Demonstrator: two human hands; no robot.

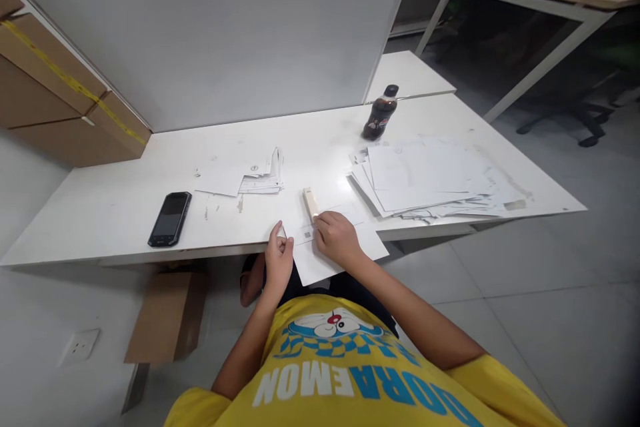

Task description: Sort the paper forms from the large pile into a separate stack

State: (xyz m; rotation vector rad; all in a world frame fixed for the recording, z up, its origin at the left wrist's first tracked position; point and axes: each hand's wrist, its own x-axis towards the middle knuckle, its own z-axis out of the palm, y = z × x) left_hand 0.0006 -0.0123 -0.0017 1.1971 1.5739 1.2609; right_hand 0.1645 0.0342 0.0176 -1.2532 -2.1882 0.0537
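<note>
A white sheet of paper lies at the near edge of the white table, partly hanging over it. My right hand rests on the sheet with its fingers curled, pressing near a small printed mark. My left hand is at the sheet's left corner, fingers pinched together on something small I cannot make out. A small cream-coloured block, like an eraser or stamp, lies just beyond my right hand.
A black phone lies at the left. A small pile of folded papers sits mid-table, a big stack of sheets at the right, a dark drink bottle behind it. Cardboard boxes stand far left, another box under the table.
</note>
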